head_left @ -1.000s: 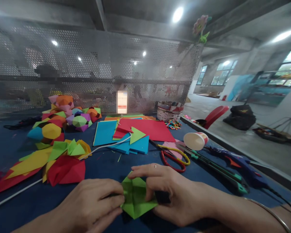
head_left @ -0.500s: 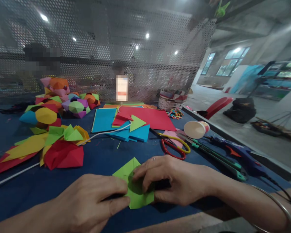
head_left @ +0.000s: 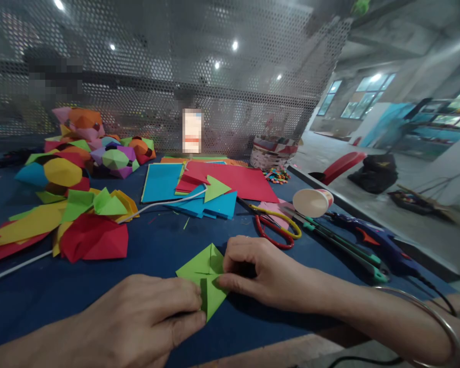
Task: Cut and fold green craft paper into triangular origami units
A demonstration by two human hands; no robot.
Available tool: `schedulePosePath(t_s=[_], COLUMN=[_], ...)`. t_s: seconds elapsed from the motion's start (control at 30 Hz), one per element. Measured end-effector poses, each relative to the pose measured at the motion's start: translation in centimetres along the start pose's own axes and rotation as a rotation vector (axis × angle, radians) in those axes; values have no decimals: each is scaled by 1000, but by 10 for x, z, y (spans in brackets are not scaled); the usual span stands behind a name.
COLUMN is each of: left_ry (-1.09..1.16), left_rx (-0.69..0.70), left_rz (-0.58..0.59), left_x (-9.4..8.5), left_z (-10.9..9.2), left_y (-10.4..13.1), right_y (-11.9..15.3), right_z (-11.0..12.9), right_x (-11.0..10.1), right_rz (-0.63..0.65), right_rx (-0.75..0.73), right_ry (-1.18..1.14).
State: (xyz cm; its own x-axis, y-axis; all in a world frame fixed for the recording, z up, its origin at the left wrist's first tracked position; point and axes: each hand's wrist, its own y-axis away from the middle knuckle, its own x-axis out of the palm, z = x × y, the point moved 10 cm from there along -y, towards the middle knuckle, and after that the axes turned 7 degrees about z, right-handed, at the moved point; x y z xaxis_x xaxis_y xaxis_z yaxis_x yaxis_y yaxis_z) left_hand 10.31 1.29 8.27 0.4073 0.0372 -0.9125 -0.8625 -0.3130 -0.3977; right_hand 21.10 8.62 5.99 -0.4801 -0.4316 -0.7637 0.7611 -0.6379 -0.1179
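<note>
A folded green paper (head_left: 210, 263) lies on the blue tabletop near the front edge, one corner pointing away from me and crease lines showing on it. My left hand (head_left: 149, 312) has its fingers closed on the paper's lower left part. At the right side of the paper, my right hand (head_left: 260, 271) pinches the edge between thumb and curled fingers. Red and yellow handled scissors (head_left: 278, 225) lie just beyond my right hand, partly over pink paper.
Colored sheets (head_left: 233, 181) are stacked at the back centre, with a woven basket (head_left: 274, 151) behind. Folded paper shapes (head_left: 95, 237) and paper balls (head_left: 63, 171) fill the left. A paper cup (head_left: 312, 203), green-handled cutter (head_left: 345, 250) and glue gun (head_left: 379, 243) lie right.
My right hand's fingers have drawn back from the middle of the green paper to its right edge, and the right part is folded inward. My left hand stays at the lower left.
</note>
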Motion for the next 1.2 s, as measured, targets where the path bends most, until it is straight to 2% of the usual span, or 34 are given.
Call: schedulePosePath(t_s=[0.27, 0.37, 0.47, 0.57, 0.73, 0.93, 1.07, 1.2], left_ry=[-21, -27, -37, -59, -55, 4, 41, -31], left_rx=[74, 47, 47, 105, 52, -60, 21, 48], left_rz=[-112, -134, -97, -68, -32, -34, 6, -12], left_x=[-3, -2, 1, 6, 10, 5, 14, 18], left_z=[-5, -1, -2, -8, -3, 6, 3, 4], left_y=[3, 2, 2, 9, 21, 7, 0, 3], right_y=[1, 1, 1, 1, 2, 1, 0, -1], right_z=[5, 4, 3, 5, 4, 3, 2, 1], right_x=[2, 3, 4, 4, 4, 4, 5, 5], right_rz=[5, 6, 13, 14, 16, 18, 27, 36], right_rx=[-11, -21, -17, -24, -20, -25, -9, 8], right_ry=[64, 55, 53, 54, 53, 50, 41, 43])
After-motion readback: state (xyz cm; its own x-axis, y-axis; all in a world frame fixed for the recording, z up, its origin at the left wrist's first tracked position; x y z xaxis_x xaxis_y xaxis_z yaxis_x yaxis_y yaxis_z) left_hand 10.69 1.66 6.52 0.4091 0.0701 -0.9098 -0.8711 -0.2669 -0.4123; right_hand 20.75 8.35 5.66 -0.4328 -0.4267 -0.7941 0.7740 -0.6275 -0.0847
